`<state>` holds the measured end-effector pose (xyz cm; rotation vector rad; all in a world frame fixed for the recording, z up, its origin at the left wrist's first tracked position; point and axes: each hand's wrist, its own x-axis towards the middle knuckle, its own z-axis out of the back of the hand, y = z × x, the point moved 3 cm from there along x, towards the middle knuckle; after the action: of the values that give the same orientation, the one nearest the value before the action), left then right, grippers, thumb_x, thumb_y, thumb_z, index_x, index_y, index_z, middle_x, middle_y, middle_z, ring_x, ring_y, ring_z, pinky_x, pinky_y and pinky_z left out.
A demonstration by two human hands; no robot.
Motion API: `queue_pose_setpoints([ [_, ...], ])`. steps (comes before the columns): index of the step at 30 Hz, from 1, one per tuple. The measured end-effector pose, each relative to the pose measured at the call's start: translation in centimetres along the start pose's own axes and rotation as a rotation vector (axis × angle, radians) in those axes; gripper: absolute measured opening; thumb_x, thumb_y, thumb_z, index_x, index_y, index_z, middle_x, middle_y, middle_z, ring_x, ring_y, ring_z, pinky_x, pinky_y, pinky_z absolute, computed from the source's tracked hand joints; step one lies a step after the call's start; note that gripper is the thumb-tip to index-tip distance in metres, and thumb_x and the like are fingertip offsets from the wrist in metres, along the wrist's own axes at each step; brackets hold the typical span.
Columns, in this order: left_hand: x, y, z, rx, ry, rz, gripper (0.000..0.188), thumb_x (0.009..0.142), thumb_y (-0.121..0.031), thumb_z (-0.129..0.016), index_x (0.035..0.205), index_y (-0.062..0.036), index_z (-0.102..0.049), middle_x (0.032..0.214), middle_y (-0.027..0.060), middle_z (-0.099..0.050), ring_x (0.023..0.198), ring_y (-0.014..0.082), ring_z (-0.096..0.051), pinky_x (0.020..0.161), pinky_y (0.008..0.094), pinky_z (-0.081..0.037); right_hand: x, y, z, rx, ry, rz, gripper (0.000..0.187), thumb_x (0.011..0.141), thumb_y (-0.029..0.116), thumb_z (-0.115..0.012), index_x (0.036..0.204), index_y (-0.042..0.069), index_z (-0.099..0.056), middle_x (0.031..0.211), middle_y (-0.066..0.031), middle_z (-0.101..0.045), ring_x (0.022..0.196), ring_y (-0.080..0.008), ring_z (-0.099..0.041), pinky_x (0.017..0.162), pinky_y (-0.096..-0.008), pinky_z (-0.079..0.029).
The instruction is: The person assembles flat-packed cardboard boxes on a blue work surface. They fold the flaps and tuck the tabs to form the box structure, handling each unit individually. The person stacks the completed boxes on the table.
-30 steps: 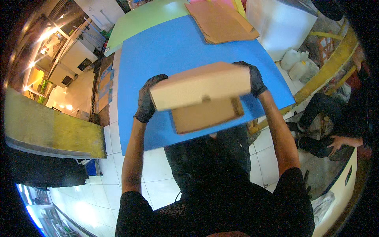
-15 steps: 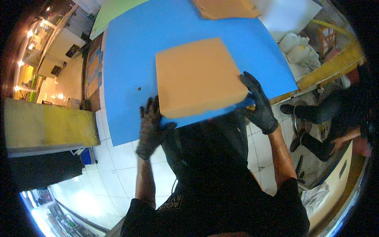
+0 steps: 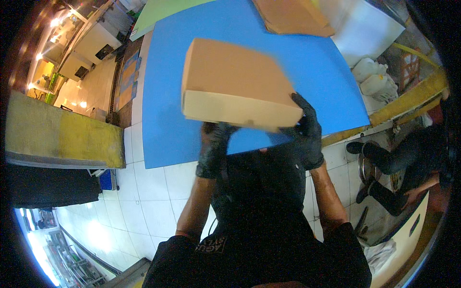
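Head view: a closed tan cardboard box (image 3: 235,81) is gripped by the black-gloved left hand (image 3: 213,146) beneath and right hand (image 3: 307,127) at its near corner, above the blue table (image 3: 168,96), with flat cardboard (image 3: 293,17) beyond and white floor tiles (image 3: 144,192) below.

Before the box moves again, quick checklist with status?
1. Left hand in black glove under the closed tan cardboard box: ok.
2. Right hand gripping the box's near right corner: ok.
3. Box level: not ok, tilted, one side wall facing the camera.
4. Bare patch of blue table top beneath: ok.
5. Flat brown cardboard sheets apart from box: ok.
6. Box lid fully closed: cannot tell, blurred.
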<state>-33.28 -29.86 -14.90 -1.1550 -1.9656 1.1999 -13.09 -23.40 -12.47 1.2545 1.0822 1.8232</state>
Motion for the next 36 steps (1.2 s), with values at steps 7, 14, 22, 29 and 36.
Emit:
queue_pose_setpoints([
  [7,-0.2,7.5,0.4,-0.262,0.046,0.232,0.039,0.089,-0.02,-0.055,0.121,-0.0019,-0.043,0.118,0.0143,-0.05,0.108,0.0231,-0.049,0.091,0.0374,-0.044,0.9,1.7,-2.5,0.107,0.086,-0.09,0.067,0.074,0.002,-0.071,0.132,0.005,-0.038,0.134,-0.0122,-0.042,0.118,-0.0231,-0.046,0.093,-0.0371,-0.047],
  [14,0.4,4.7,-2.2,0.582,0.061,-0.047,0.035,0.09,-0.012,-0.051,0.121,0.0015,-0.043,0.124,0.0204,-0.047,0.118,0.0303,-0.045,0.102,0.0402,-0.034,0.5,1.3,-2.7,0.104,0.095,-0.16,0.065,0.076,0.005,-0.07,0.132,0.004,-0.038,0.133,-0.0153,-0.042,0.117,-0.0246,-0.047,0.091,-0.0364,-0.046],
  [22,-1.7,1.8,0.1,0.284,0.432,0.277,0.037,0.089,-0.012,-0.049,0.126,-0.0059,-0.045,0.128,0.0178,-0.048,0.118,0.0353,-0.045,0.102,0.0463,-0.034,1.0,1.9,-3.0,-0.181,-0.095,0.352,0.051,0.075,0.004,-0.067,0.122,0.007,-0.049,0.138,-0.0189,-0.037,0.125,-0.033,-0.039,0.099,-0.044,-0.038],
  [29,0.7,-2.6,3.8,-0.199,0.161,0.327,0.051,0.09,-0.028,-0.052,0.128,0.0032,-0.04,0.128,0.0201,-0.048,0.116,0.0294,-0.049,0.091,0.0435,-0.046,1.8,-0.5,0.9,-0.31,-0.135,0.317,0.054,0.071,-0.006,-0.065,0.12,0.014,-0.052,0.132,-0.0179,-0.045,0.123,-0.034,-0.042,0.101,-0.0449,-0.037],
  [36,2.5,-3.0,2.6,-0.058,0.071,0.265,0.055,0.083,-0.012,-0.062,0.13,0.0049,-0.04,0.122,0.0157,-0.053,0.107,0.0249,-0.055,0.09,0.0357,-0.046,2.9,-1.2,1.5,-0.523,-0.109,0.385,0.062,0.07,-0.004,-0.067,0.125,0.015,-0.048,0.135,-0.016,-0.042,0.121,-0.0347,-0.045,0.097,-0.0436,-0.042],
])
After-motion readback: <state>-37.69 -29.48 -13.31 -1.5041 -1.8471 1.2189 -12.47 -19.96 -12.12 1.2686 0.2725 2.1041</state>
